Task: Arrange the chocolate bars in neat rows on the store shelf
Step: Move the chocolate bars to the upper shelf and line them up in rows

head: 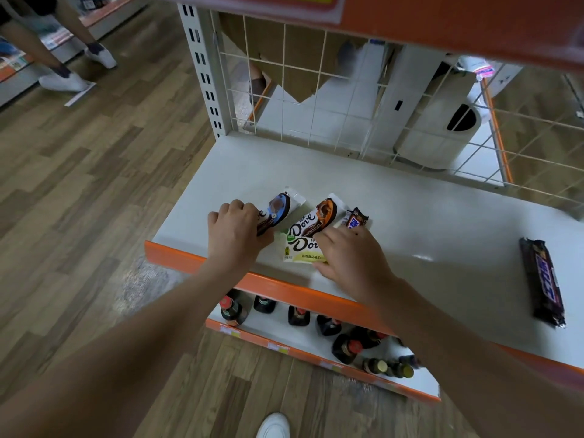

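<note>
Shelf (410,216): white deck, orange front lip; bars sit near its front-left corner.
Blue Dove bar (279,208): far-left of cluster, tilted; near end hidden under L hand.
L hand (235,230): fingers curled over the blue Dove bar, gripping its near end.
Orange Dove bar (311,221): centre, tilted same way, just right of blue bar.
Cream Dove bar (301,249): nearest the lip, overlapped by orange bar's near end.
R hand (346,256): fingers bent down onto cream Dove bar's right edge, thumb at its near edge; pinch likely, not fully visible.
Small Snickers (355,218): just right of orange bar, partly behind R hand.
Long Snickers (542,281): well apart, far right, lying front-to-back.
Step in hand (est.): squaring Dove bars into a row.
Method: slide bars flat, don't lift; un-stack orange from cream first; align near ends parallel w/ the lip; keep logos facing same way.
Risk: cream bar sits close to lip, may tip off.
Remaining: both Snickers unaligned.
</note>
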Demonstrator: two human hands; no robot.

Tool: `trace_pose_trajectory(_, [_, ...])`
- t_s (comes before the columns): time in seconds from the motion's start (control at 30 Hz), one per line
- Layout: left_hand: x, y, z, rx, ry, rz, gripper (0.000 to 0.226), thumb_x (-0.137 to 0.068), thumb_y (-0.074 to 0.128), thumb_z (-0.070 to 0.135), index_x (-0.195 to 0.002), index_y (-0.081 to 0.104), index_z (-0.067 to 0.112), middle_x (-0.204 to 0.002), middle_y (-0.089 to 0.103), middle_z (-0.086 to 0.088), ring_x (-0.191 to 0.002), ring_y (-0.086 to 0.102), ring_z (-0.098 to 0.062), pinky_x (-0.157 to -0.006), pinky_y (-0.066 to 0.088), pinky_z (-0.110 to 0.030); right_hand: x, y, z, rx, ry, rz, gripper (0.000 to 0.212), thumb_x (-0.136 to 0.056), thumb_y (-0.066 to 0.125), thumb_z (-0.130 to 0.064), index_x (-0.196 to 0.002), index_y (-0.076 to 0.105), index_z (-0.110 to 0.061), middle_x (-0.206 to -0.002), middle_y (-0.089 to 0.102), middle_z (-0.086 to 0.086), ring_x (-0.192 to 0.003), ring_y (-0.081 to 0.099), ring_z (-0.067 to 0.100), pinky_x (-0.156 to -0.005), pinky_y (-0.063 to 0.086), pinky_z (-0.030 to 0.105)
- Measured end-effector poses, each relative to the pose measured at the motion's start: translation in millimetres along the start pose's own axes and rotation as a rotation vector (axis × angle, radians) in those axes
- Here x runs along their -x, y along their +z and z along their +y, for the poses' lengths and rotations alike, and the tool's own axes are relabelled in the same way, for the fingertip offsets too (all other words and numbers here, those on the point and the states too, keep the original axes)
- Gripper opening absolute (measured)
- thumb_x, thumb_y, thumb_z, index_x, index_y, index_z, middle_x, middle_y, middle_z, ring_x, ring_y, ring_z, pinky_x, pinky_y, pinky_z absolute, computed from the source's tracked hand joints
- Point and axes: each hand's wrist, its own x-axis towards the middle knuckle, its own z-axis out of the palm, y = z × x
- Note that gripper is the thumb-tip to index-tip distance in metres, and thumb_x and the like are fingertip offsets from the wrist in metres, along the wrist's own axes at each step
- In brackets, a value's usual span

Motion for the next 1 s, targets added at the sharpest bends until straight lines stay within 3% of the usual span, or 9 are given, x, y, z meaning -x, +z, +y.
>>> trace_pose_trajectory(0.17, [15.0,-8.6,-5.3,0.084,-0.035,0.019,0.031,-0.084,0.060,0.039,-0.089,0.059,0.008,-0.087,0.054,-0.008,-0.082,0.047,-0.026,-0.073,0.028,-0.034,15.8,-10.0,-4.6,0.003,0.001,0.110,0.041,-0.055,0.081,-0.045,-0.079,0.069,-0.014,-0.067,0.063,-0.002,-0.065,0.061,0.020,-0.065,0.048,0.032])
trace_pose_trajectory(0.4, [34.7,-21.5,4.5,0.041,0.130,0.079,0.030,-0.079,0.065,0.034,-0.093,0.062,0.008,-0.089,0.057,-0.006,-0.087,0.050,-0.027,-0.073,0.024,-0.032,49.3,-26.4,-3.4,0.019,0.001,0.168,0.043,-0.052,0.083,-0.043,-0.077,0.066,-0.013,-0.067,0.061,0.000,-0.062,0.061,0.021,-0.069,0.049,0.034])
trace_pose_trajectory(0.53, [49.6,-32.3,16.9,-0.009,0.219,0.080,0.033,-0.074,0.069,0.034,-0.094,0.064,0.008,-0.088,0.059,-0.008,-0.086,0.054,-0.029,-0.076,0.032,-0.036,74.6,-35.8,-6.2,0.097,0.033,0.164,0.042,-0.049,0.081,-0.047,-0.077,0.067,-0.018,-0.068,0.062,-0.003,-0.062,0.061,0.018,-0.070,0.047,0.031])
trace_pose_trajectory(0.73, [87.4,-61.5,35.7,-0.134,0.371,0.071,0.036,-0.044,0.085,0.030,-0.067,0.064,0.011,-0.066,0.057,-0.003,-0.059,0.056,-0.025,-0.056,0.043,-0.035,117.5,-69.4,-11.6,0.085,0.083,0.223,0.041,-0.051,0.080,-0.042,-0.084,0.071,-0.020,-0.074,0.066,-0.004,-0.065,0.063,0.017,-0.068,0.048,0.034])
trace_pose_trajectory(0.87, [110.1,-91.0,50.6,-0.190,0.434,0.041,0.036,-0.056,0.078,0.036,-0.084,0.065,0.016,-0.084,0.060,0.000,-0.080,0.058,-0.022,-0.070,0.041,-0.033,137.5,-98.3,-15.1,0.077,0.072,0.231,0.047,-0.046,0.080,-0.043,-0.087,0.072,-0.021,-0.076,0.066,-0.005,-0.068,0.063,0.018,-0.070,0.047,0.036])
trace_pose_trajectory(1.0, [122.6,-126.2,61.0,-0.179,0.473,0.053,0.046,-0.026,0.082,0.040,-0.066,0.068,0.023,-0.066,0.059,0.007,-0.062,0.060,-0.016,-0.057,0.046,-0.030,149.5,-144.0,-13.6,0.085,0.071,0.270,0.052,-0.044,0.082,-0.045,-0.089,0.073,-0.020,-0.076,0.068,-0.004,-0.067,0.063,0.019,-0.068,0.050,0.036])
